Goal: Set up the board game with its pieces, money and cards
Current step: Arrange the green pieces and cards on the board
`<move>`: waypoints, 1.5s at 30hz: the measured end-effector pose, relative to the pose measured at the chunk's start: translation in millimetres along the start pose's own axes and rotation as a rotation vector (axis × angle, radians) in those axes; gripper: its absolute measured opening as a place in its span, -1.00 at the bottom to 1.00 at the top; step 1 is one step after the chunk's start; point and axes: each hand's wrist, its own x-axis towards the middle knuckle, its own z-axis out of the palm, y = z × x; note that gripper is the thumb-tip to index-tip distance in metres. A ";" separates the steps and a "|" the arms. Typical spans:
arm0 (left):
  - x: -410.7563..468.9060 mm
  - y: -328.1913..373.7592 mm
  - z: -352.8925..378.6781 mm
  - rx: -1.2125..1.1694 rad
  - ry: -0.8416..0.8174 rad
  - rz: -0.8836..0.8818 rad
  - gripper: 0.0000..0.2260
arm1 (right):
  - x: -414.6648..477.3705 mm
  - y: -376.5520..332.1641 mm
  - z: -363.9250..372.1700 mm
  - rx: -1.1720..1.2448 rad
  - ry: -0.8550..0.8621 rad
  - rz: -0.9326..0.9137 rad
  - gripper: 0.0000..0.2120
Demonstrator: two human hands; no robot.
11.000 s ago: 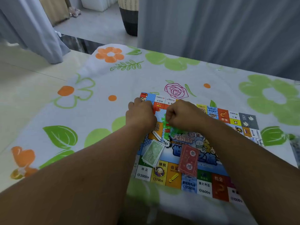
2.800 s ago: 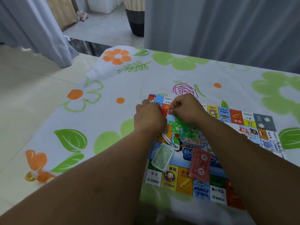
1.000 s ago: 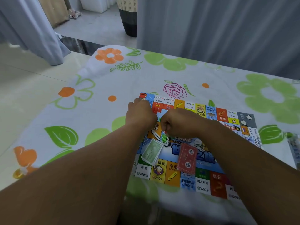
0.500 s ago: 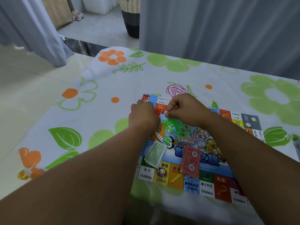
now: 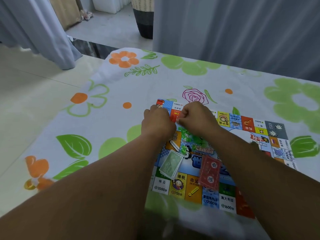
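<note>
Pinched in the right hand [image 5: 197, 118], green pieces [image 5: 189, 135] hang over the board [image 5: 226, 200]; left hand [image 5: 158, 122] curls alongside, hold hidden. Risk: a sudden snap could scatter pieces across green notes [image 5: 171, 164] and red cards [image 5: 209, 172].

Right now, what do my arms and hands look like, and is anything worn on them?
The left forearm and right forearm are bare as far as the frame edge, with no sleeves showing. The left hand and right hand are bare too, without gloves. No watch, bracelet or strap shows, and no ring on the parts of the fingers in view.
</note>
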 end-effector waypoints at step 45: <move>1.7 -2.0 1.2 -0.004 0.033 0.013 -0.69 | -2.3 3.6 6.1 -0.110 0.034 -0.036 -0.81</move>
